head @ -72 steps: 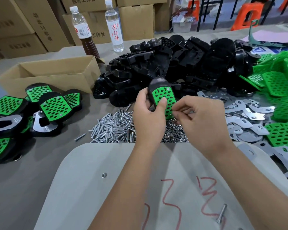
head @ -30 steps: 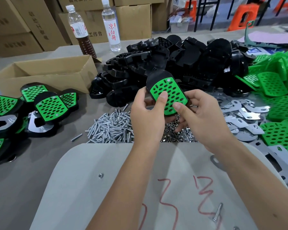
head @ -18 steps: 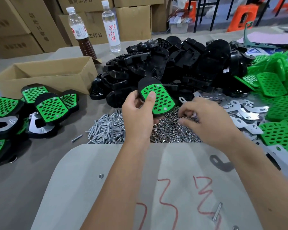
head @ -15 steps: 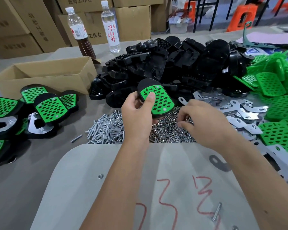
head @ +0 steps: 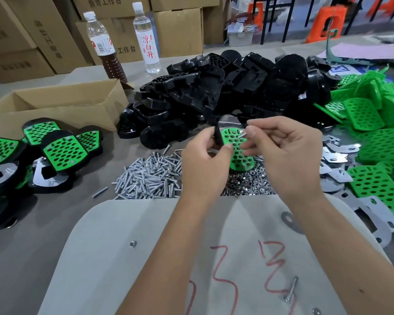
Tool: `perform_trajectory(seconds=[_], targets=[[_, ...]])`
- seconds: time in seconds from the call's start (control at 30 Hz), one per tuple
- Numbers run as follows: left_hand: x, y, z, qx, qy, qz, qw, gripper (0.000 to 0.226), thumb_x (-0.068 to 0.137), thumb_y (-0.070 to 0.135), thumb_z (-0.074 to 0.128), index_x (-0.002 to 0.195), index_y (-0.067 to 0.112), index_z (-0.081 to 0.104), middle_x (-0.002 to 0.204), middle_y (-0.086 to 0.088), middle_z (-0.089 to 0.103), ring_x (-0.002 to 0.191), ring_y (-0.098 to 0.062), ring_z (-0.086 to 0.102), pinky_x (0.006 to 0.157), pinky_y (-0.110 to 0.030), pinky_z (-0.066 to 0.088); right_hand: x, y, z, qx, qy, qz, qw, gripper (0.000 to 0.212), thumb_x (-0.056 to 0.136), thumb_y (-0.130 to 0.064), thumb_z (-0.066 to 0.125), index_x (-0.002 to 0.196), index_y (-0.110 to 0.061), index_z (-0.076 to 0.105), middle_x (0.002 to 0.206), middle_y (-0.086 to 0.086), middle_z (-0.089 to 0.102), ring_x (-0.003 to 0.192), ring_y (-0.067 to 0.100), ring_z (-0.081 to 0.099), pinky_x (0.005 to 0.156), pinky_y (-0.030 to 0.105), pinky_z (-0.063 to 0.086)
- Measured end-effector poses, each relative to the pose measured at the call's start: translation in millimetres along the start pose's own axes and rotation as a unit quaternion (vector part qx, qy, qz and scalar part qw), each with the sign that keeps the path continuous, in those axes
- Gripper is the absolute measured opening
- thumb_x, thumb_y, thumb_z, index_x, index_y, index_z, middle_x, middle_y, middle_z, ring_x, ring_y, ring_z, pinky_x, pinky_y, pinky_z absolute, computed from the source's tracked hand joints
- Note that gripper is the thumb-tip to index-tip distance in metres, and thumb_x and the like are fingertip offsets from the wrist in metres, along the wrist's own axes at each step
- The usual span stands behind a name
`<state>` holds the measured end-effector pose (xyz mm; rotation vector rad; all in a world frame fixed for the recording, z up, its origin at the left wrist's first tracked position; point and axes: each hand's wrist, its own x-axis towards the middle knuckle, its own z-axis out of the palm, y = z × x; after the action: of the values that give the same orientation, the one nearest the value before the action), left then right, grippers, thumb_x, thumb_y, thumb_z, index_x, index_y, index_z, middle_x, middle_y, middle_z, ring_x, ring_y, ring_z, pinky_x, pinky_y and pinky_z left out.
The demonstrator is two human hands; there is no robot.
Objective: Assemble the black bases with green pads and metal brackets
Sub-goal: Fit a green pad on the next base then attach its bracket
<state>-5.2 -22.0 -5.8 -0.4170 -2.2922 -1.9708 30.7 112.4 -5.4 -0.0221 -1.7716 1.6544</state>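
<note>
My left hand (head: 205,162) grips a black base with a perforated green pad (head: 236,147), tilted up above the pile of nuts (head: 248,183). My right hand (head: 284,153) pinches a small silver screw (head: 243,134) at the pad's upper holes. A heap of bare black bases (head: 225,94) lies behind. Loose green pads (head: 378,146) and flat metal brackets (head: 337,155) are spread at the right. Screws (head: 150,178) are piled left of my hands.
Finished green-and-black assemblies (head: 62,151) are stacked at the left, in front of an open cardboard box (head: 55,108). Two bottles (head: 146,35) stand at the back. A grey board (head: 168,258) with red marks and a stray bolt (head: 291,289) lies under my forearms.
My right hand left the base, dipped into the pile of nuts and screws, and came back up pinching a small screw against the pad. My left hand kept holding the base.
</note>
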Motion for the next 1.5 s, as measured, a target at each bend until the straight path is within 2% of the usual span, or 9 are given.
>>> perform_trajectory(seconds=[0.33, 0.43, 0.6, 0.77, 0.97, 1.17, 1.27, 1.4, 1.5], targets=[[-3, -6, 5, 0.057, -0.048, 0.117, 0.990, 0.029, 0.088, 0.014, 0.059, 0.111, 0.026, 0.071, 0.090, 0.003, 0.074, 0.082, -0.027, 0.068, 0.074, -0.054, 0.057, 2, -5, 0, -0.044, -0.024, 0.001, 0.999, 0.011, 0.096, -0.003, 0.072, 0.089, -0.010, 0.075, 0.072, 0.005, 0.073, 0.058, 0.021, 0.070, 0.055, 0.026, 0.056], [-3, -8, 5, 0.084, -0.048, 0.136, 0.986, 0.025, 0.088, 0.014, 0.060, 0.108, 0.025, 0.069, 0.081, 0.002, 0.069, 0.068, -0.029, 0.062, 0.063, -0.050, 0.054, 2, -3, -2, -0.112, -0.012, -0.021, 0.993, 0.012, 0.096, -0.009, 0.074, 0.086, -0.017, 0.074, 0.069, 0.000, 0.070, 0.058, 0.017, 0.068, 0.054, 0.029, 0.055], [-4, -3, 6, 0.186, -0.008, 0.174, 0.967, 0.024, 0.086, 0.017, 0.066, 0.093, 0.036, 0.054, 0.067, 0.024, 0.055, 0.059, -0.004, 0.051, 0.056, -0.019, 0.033, 0, 0, 3, -0.189, 0.016, -0.044, 0.981, 0.011, 0.096, -0.018, 0.072, 0.085, -0.018, 0.072, 0.069, -0.006, 0.069, 0.062, 0.020, 0.069, 0.060, 0.049, 0.057], [-4, -6, 6, 0.117, -0.006, 0.133, 0.984, 0.018, 0.087, 0.012, 0.066, 0.099, 0.024, 0.070, 0.073, 0.009, 0.066, 0.068, -0.019, 0.061, 0.063, -0.043, 0.053, 0, -1, 5, -0.194, -0.023, -0.088, 0.977, 0.012, 0.096, -0.012, 0.071, 0.085, -0.011, 0.070, 0.066, -0.003, 0.067, 0.061, 0.020, 0.068, 0.058, 0.045, 0.056], [-8, 2, 8, 0.173, 0.016, 0.158, 0.972, 0.026, 0.085, 0.015, 0.066, 0.082, 0.036, 0.050, 0.063, 0.018, 0.054, 0.056, -0.007, 0.048, 0.054, -0.029, 0.033, 0, 0, 7, -0.158, -0.005, -0.047, 0.986, 0.014, 0.095, -0.010, 0.072, 0.082, -0.014, 0.070, 0.065, -0.005, 0.067, 0.058, 0.017, 0.067, 0.058, 0.041, 0.056], [-8, 0, 6, 0.231, 0.013, 0.173, 0.957, 0.045, 0.086, 0.022, 0.066, 0.131, 0.018, 0.069, 0.075, 0.007, 0.059, 0.068, -0.020, 0.058, 0.058, -0.024, 0.032, 1, 2, 7, -0.114, 0.009, 0.018, 0.993, 0.021, 0.097, -0.020, 0.074, 0.077, -0.018, 0.068, 0.059, -0.002, 0.068, 0.046, 0.010, 0.059, 0.052, 0.024, 0.046], [-7, -1, 7, 0.157, -0.016, 0.143, 0.977, 0.036, 0.087, 0.020, 0.065, 0.123, 0.025, 0.071, 0.074, 0.010, 0.063, 0.061, -0.018, 0.056, 0.057, -0.033, 0.044, 3, 2, 4, -0.122, -0.011, -0.004, 0.992, 0.020, 0.095, -0.022, 0.077, 0.077, -0.022, 0.069, 0.062, -0.004, 0.068, 0.049, 0.009, 0.058, 0.053, 0.021, 0.045], [-6, 2, 7, 0.012, -0.014, 0.037, 0.999, 0.033, 0.086, 0.014, 0.066, 0.111, 0.034, 0.076, 0.088, 0.003, 0.077, 0.084, -0.028, 0.073, 0.076, -0.053, 0.061, 3, -1, 0, -0.137, -0.003, -0.027, 0.990, 0.013, 0.096, -0.031, 0.075, 0.087, -0.022, 0.073, 0.074, -0.005, 0.070, 0.065, 0.011, 0.063, 0.063, 0.024, 0.048], [-6, 4, 9, -0.154, -0.013, -0.060, 0.986, 0.031, 0.091, 0.003, 0.063, 0.112, 0.021, 0.078, 0.100, -0.006, 0.080, 0.095, -0.028, 0.076, 0.079, -0.046, 0.063, 6, 2, -6, -0.220, 0.031, 0.000, 0.975, 0.027, 0.106, -0.047, 0.055, 0.097, -0.024, 0.066, 0.088, -0.009, 0.069, 0.081, 0.007, 0.064, 0.071, 0.025, 0.048]])
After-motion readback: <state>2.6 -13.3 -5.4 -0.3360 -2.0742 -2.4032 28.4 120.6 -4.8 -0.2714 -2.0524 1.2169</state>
